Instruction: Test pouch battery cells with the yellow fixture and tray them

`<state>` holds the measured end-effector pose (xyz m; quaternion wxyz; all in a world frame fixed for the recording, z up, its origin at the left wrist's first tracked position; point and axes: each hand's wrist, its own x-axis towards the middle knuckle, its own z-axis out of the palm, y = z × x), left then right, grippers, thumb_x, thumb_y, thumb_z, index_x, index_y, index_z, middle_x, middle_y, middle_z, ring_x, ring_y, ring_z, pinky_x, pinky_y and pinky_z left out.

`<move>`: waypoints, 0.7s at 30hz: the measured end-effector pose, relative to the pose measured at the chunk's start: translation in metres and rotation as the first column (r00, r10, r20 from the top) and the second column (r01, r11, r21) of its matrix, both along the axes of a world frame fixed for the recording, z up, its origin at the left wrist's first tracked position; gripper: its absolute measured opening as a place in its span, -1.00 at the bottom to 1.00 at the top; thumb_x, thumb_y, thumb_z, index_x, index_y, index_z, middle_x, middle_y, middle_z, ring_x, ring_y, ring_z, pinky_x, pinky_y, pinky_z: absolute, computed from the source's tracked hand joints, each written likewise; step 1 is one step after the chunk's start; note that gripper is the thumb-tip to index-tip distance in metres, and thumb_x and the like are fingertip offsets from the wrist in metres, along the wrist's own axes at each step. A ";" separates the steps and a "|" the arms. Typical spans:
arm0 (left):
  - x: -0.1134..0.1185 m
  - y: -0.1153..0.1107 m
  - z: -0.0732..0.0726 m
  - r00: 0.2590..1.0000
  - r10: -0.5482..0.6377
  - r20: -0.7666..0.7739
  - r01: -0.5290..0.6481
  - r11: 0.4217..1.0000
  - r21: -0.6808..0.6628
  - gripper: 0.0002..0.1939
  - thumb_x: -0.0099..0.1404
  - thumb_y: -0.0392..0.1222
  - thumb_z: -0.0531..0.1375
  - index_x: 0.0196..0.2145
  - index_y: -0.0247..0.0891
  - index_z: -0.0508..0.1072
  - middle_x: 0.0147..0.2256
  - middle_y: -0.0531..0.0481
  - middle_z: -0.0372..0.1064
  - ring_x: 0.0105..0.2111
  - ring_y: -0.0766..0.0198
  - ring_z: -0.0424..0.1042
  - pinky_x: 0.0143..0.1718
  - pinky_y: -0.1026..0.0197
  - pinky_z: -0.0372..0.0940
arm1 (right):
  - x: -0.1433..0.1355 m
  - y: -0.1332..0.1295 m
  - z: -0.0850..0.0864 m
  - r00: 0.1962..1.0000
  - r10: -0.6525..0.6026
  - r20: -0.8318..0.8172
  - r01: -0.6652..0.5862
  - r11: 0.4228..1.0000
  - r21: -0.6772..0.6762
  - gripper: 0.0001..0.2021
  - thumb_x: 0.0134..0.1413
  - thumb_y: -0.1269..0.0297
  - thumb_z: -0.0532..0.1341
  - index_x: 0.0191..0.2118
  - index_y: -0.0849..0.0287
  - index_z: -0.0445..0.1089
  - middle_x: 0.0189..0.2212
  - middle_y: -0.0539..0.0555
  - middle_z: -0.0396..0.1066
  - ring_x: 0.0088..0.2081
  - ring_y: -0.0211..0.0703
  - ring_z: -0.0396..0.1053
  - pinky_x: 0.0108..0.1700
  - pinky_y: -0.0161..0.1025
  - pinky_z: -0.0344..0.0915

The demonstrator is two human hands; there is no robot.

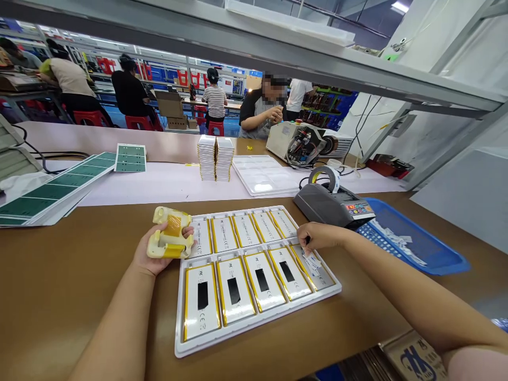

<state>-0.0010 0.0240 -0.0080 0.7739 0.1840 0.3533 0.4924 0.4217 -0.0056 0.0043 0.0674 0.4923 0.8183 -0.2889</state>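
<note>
My left hand (153, 251) is wrapped around a cream plastic fixture (171, 233) with amber tape on it, held over the left edge of a white tray (257, 338). Two rows of flat white battery packs (201, 301) with yellow edges lie in the tray. In the front row, several packs carry a black tape strip (234, 291). Over the rightmost front pack (323, 280), my right hand (317, 236) is closed with its fingertips pinched. Small white slips (312, 263) with blue print lie just below those fingers; whether they are held is unclear, and something dark shows at the fingertips.
Right of the tray stand a grey tape dispenser (333, 203) and a blue basket (444, 262) with white scraps. Behind are battery stacks (215, 159), a white tray (265, 177), a machine (297, 143) and green-white sheets (59, 188). A person (257, 114) sits opposite; a shelf beam crosses above.
</note>
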 end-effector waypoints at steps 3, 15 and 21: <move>0.000 0.000 0.000 1.000 0.002 -0.019 -0.002 1.000 0.016 -0.55 0.13 -0.24 0.04 -0.03 -0.52 0.24 -0.29 -0.34 0.40 -0.27 -0.02 0.42 -0.21 -0.16 0.30 | 0.003 0.002 -0.001 1.000 0.003 -0.007 -0.004 1.000 -0.021 -0.78 -0.29 0.15 0.29 -0.56 0.22 0.39 -0.51 0.00 0.35 -0.42 -0.25 0.26 -0.39 -0.36 0.12; -0.004 0.003 0.000 1.000 0.021 -0.009 -0.021 0.999 -0.035 -0.50 0.11 -0.29 0.06 0.02 -0.51 0.19 -0.30 -0.37 0.40 -0.27 -0.05 0.42 -0.19 -0.21 0.27 | 0.011 0.007 -0.004 0.992 -0.103 -0.066 0.089 0.978 -0.186 -0.74 -0.36 0.15 0.32 -0.54 0.25 0.38 -0.55 -0.03 0.33 -0.45 -0.28 0.24 -0.42 -0.38 0.12; -0.001 0.001 0.004 1.000 0.021 -0.023 -0.021 1.000 0.003 -0.47 0.13 -0.30 0.03 0.07 -0.52 0.13 -0.32 -0.38 0.41 -0.29 -0.07 0.43 -0.21 -0.23 0.27 | 0.020 -0.004 -0.009 0.975 -0.154 -0.161 0.132 0.981 -0.141 -0.72 -0.36 0.13 0.33 -0.55 0.26 0.38 -0.53 -0.01 0.33 -0.44 -0.27 0.25 -0.39 -0.36 0.15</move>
